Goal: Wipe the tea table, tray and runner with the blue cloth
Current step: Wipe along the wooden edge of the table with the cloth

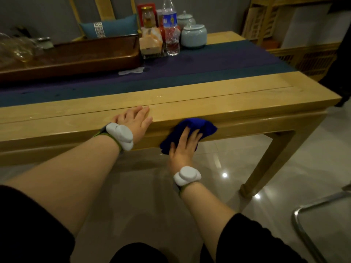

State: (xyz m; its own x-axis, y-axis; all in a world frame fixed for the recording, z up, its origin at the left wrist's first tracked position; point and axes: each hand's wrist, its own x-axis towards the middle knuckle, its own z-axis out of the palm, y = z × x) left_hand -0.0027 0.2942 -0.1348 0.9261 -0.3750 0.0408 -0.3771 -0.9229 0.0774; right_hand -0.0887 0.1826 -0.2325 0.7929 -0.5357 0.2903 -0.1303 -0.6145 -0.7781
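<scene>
— Pressing the blue cloth (191, 130) flat-fingered against the tea table (247, 103) front edge, is the right hand (183, 147)?
— Yes, fingers straight, to rub the face. The left hand (133, 120) lies spread on top, likely bracing.
— Beyond?
— Runner (209, 67), then tray (76, 57), probably awaiting wiping.

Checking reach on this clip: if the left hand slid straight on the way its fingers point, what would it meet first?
The left hand lies flat on the table edge, fingers pointing away and slightly right. It would cross bare wood, then probably meet the runner first; depth is uncertain.
</scene>
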